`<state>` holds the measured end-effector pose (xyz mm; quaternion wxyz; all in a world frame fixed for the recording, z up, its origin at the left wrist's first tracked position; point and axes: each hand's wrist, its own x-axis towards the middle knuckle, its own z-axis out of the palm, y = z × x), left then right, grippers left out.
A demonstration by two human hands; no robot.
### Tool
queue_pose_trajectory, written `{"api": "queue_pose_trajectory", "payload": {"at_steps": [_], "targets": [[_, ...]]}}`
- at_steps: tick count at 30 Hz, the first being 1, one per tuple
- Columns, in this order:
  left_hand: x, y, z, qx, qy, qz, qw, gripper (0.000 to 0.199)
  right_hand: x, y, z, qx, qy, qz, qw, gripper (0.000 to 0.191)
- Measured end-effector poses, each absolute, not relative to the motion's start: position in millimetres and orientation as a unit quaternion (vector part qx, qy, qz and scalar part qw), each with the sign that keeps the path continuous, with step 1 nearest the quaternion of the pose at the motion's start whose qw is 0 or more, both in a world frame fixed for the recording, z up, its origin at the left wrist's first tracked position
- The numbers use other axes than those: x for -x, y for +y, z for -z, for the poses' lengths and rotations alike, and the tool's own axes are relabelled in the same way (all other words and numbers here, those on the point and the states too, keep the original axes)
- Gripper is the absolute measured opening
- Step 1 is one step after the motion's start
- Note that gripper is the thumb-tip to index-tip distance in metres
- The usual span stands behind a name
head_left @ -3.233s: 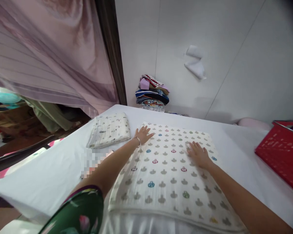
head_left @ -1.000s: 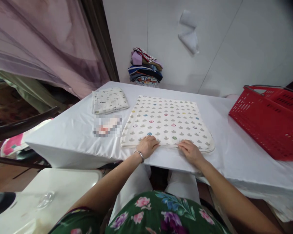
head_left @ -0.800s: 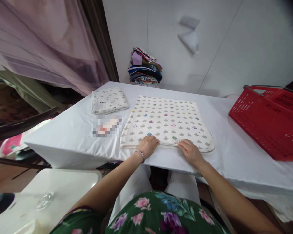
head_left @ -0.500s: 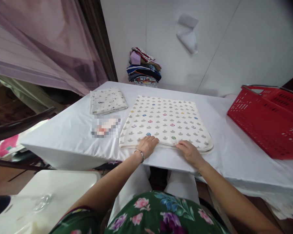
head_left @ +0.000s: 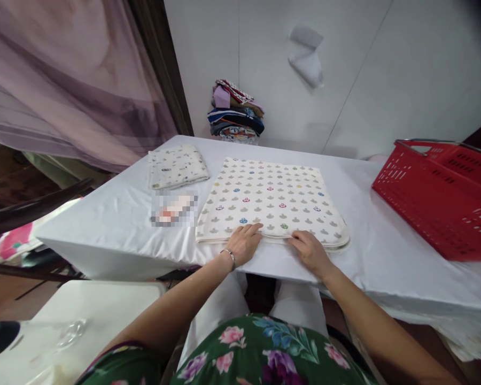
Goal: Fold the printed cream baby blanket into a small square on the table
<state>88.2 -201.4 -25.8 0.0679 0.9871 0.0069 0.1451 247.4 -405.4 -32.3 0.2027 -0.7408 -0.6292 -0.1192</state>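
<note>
On one of two cloths point(head_left: 270, 195) point(head_left: 178, 166), two hands point(head_left: 244, 243) point(head_left: 311, 252)

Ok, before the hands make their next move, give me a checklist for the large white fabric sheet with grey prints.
1. Large white fabric sheet with grey prints spread flat: ok.
2. Left hand and right hand at its near edge: ok, both touching.
3. Grip under that edge: cannot tell, the underside is hidden.
4. Smaller folded white cloth with dark prints apart from it: ok, on the left.
5. Red plastic basket apart from it: ok, on the right.
6. Number of layers: cannot tell.
</note>
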Motion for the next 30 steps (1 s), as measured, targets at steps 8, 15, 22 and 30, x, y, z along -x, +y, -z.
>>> {"api": "queue_pose_trajectory", "payload": {"at_steps": [8,15,22,30], "targets": [[-96,-200,25,-0.987,-0.010,-0.144,0.065,0.021,-243,-403,27,0.747,-0.630,0.110,0.181,0.022],[-98,-198,32,-0.984,0.003,-0.161,0.072,0.021,-246,-403,34,0.739,-0.634,0.114,0.197,0.027],[-99,-196,31,-0.987,0.014,-0.145,0.068,0.022,-248,-402,32,0.751,-0.623,0.098,0.198,0.026],[-94,-199,26,-0.989,-0.013,-0.136,0.061,0.024,-247,-403,38,0.735,-0.642,0.112,0.187,0.030]]}}
